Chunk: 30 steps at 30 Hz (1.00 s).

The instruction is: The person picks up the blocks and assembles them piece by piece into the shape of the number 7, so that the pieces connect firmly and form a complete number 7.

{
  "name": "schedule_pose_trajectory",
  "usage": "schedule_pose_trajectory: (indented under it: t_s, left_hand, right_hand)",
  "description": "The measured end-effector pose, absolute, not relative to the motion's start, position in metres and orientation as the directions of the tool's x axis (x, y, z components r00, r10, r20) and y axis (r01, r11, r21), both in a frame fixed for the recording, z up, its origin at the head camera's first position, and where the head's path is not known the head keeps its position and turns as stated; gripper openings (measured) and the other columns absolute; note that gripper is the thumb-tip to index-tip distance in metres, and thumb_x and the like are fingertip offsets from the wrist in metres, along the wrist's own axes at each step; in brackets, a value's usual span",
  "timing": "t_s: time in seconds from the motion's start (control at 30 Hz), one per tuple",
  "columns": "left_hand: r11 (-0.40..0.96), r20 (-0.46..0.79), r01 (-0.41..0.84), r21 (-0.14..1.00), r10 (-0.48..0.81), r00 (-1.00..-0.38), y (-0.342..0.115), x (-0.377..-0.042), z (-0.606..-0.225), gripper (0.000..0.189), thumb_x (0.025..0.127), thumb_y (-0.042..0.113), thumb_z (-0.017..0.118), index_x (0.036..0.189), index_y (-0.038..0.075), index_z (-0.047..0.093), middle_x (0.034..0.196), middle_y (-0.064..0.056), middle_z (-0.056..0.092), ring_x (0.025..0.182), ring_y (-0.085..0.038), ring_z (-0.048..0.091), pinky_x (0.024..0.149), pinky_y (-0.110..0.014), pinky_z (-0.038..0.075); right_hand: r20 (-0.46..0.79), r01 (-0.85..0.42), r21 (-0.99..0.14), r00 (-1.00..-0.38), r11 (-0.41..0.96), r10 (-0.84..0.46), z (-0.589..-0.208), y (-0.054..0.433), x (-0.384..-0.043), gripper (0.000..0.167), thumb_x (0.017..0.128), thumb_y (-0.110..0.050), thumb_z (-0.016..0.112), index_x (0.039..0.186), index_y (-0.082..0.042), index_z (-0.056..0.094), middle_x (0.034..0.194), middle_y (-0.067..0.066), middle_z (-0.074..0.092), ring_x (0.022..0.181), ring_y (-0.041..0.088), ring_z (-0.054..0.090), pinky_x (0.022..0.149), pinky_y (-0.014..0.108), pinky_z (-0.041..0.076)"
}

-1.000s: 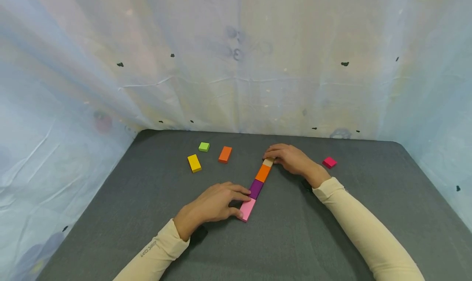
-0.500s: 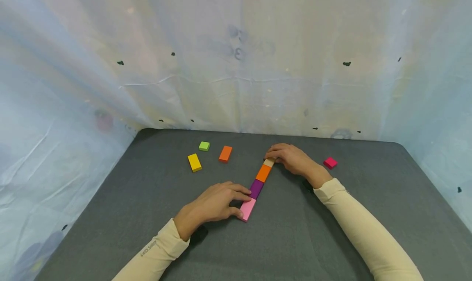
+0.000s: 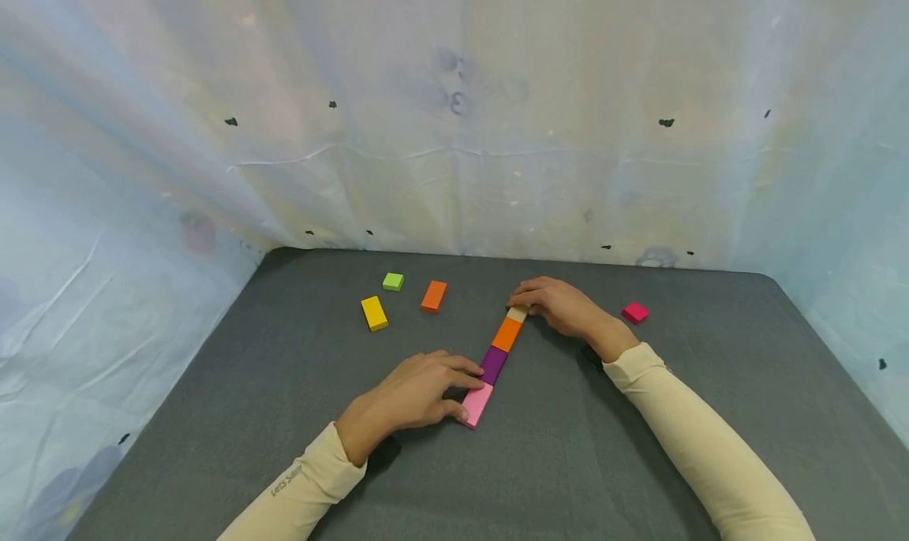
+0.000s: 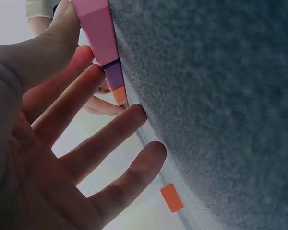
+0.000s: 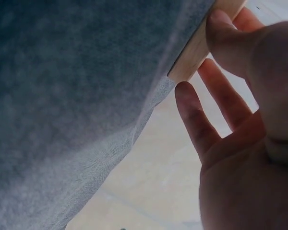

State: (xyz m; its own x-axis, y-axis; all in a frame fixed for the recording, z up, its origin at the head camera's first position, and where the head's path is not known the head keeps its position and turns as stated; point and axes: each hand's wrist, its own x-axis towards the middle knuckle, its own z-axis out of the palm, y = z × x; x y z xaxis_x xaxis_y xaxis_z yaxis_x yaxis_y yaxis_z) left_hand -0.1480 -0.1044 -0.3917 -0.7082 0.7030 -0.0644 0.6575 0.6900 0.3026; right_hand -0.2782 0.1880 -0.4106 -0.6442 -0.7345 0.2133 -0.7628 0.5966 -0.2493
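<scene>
Four blocks lie end to end in a slanting row: a pink block (image 3: 477,404) nearest, then a purple block (image 3: 493,364), an orange block (image 3: 506,334) and a plain wooden block (image 3: 518,313) farthest. My left hand (image 3: 415,387) lies along the row's left side. Its thumb touches the pink block near its close end, fingertips rest by the pink-purple joint, and the other fingers extend fairly straight in the left wrist view. At the far end my right hand (image 3: 564,308) pinches the plain wooden block (image 5: 194,50) between thumb and fingers.
Left of the row, a yellow block (image 3: 374,314), a green block (image 3: 393,281) and a red-orange block (image 3: 433,297) lie apart on the grey table (image 3: 568,462). A crimson block (image 3: 635,313) sits beyond my right wrist. Pale curtains (image 3: 454,131) hang behind and at both sides.
</scene>
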Motion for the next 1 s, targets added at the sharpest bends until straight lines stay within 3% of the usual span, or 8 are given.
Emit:
schedule_pose_trajectory:
  t_s: [0.33,0.57,0.8,1.0]
  left_hand:
    - [0.689,-0.060,0.663,0.292,0.705,-0.707,-0.105,-0.147,-0.390,0.049,0.087,0.043,0.074,0.133,0.029,0.065,0.141,0.015,0.058,0.125,-0.015,0.056,0.102,-0.042,0.048]
    - [0.698,-0.078,0.656,0.287,0.699,-0.711,-0.103,-0.147,-0.391,0.049,0.087,0.043,0.074,0.134,0.030,0.064,0.142,0.016,0.057,0.128,-0.016,0.054,0.105,-0.044,0.047]
    - [0.703,-0.094,0.645,0.299,0.695,-0.713,-0.099,-0.149,-0.391,0.049,0.088,0.042,0.074,0.134,0.031,0.064,0.143,0.016,0.056,0.130,-0.016,0.053,0.106,-0.044,0.046]
    - [0.695,-0.081,0.656,0.295,0.702,-0.708,-0.096,-0.149,-0.391,0.049,0.088,0.041,0.074,0.134,0.030,0.064,0.143,0.016,0.056,0.129,-0.015,0.054,0.107,-0.043,0.046]
  right_hand:
    - [0.186,-0.751,-0.252,-0.656,0.610,-0.731,-0.406,0.186,-0.274,0.038,0.093,0.003,0.064,0.127,-0.014,0.069,0.134,0.011,0.064,0.126,0.032,0.057,0.104,0.052,0.047]
    - [0.186,-0.671,-0.318,-0.737,0.670,-0.650,-0.402,0.195,-0.272,0.049,0.094,-0.003,0.065,0.142,-0.013,0.056,0.144,0.014,0.055,0.135,0.034,0.050,0.110,0.055,0.042]
    - [0.221,-0.688,-0.297,-0.724,0.662,-0.653,-0.400,0.218,-0.272,0.042,0.093,-0.011,0.070,0.134,-0.009,0.062,0.136,0.013,0.061,0.127,0.033,0.056,0.106,0.055,0.044]
    - [0.207,-0.657,-0.277,-0.753,0.701,-0.624,-0.401,0.245,-0.265,0.040,0.092,-0.017,0.072,0.131,-0.008,0.065,0.134,0.014,0.061,0.127,0.035,0.055,0.106,0.057,0.042]
